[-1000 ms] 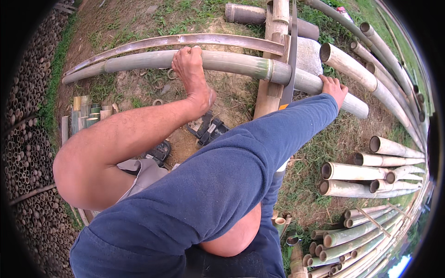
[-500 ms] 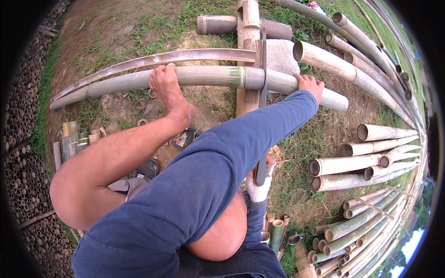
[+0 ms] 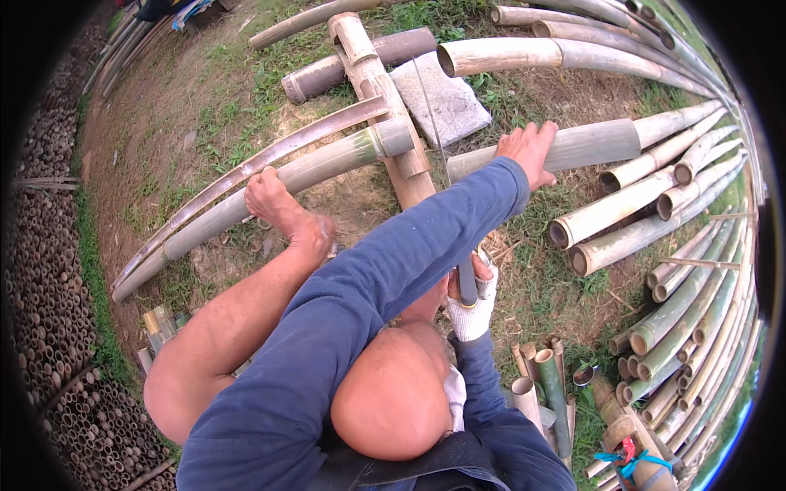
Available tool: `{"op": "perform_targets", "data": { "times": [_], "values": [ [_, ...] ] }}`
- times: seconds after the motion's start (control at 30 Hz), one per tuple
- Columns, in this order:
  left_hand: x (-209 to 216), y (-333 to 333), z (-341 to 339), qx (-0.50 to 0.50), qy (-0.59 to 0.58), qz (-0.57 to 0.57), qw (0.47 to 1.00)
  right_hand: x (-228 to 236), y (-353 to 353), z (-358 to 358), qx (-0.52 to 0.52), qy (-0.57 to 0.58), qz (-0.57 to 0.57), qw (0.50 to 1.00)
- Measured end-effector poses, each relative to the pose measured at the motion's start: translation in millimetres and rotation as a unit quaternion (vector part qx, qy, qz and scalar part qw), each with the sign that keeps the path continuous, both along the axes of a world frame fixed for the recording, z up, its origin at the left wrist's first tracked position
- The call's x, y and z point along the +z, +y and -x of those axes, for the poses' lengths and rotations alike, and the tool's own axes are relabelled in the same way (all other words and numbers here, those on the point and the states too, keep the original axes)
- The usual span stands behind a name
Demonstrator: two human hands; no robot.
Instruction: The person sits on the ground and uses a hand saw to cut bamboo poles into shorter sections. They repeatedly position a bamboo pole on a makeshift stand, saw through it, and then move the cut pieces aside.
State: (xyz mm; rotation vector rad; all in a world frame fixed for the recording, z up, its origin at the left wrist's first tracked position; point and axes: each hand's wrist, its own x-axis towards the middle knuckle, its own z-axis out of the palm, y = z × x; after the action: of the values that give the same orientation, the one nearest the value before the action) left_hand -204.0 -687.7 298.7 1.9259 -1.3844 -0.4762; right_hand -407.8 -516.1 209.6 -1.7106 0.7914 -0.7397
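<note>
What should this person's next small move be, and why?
Perhaps set the cut bamboo piece aside with the left hand. That hand is on it, and a gap separates it from the bamboo pole under the bare foot, while the gloved right hand holds the saw.

My left-hand head camera, a wide fisheye, looks steeply down over my bent knee (image 3: 391, 401) onto the notched bamboo rail (image 3: 385, 86). The knee sits nearest the lens, on my side of the rail; my left hand (image 3: 528, 154) and gloved right hand (image 3: 481, 303) are farther off, right of the rail. Well right of it, bamboo poles (image 3: 688, 307) bend along the rim.
</note>
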Motion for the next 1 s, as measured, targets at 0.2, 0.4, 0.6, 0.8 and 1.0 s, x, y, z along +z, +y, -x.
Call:
{"op": "perform_targets", "data": {
  "times": [0.2, 0.4, 0.6, 0.8, 1.0],
  "values": [
    [28, 29, 15, -0.053, 0.275, 0.162, 0.946, -40, -29, 55, 0.035, 0.186, -0.005, 0.982],
    [19, 84, 2, 0.008, 0.424, 0.164, 0.891, -9, -42, 90, 0.138, 0.490, 0.175, 0.843],
    [-16, 140, 41, -0.012, 0.557, 0.030, 0.830, 41, -34, 65, -0.064, 0.042, -0.045, 0.996],
    [-32, 184, 34, -0.232, 0.332, -0.228, 0.885, 33, -6, 127, -0.066, 0.125, -0.181, 0.973],
    [-27, 171, -143, -0.021, 0.174, -0.113, 0.978, 58, 82, 283, -0.159, 0.181, -0.265, 0.934]
  ]
}}
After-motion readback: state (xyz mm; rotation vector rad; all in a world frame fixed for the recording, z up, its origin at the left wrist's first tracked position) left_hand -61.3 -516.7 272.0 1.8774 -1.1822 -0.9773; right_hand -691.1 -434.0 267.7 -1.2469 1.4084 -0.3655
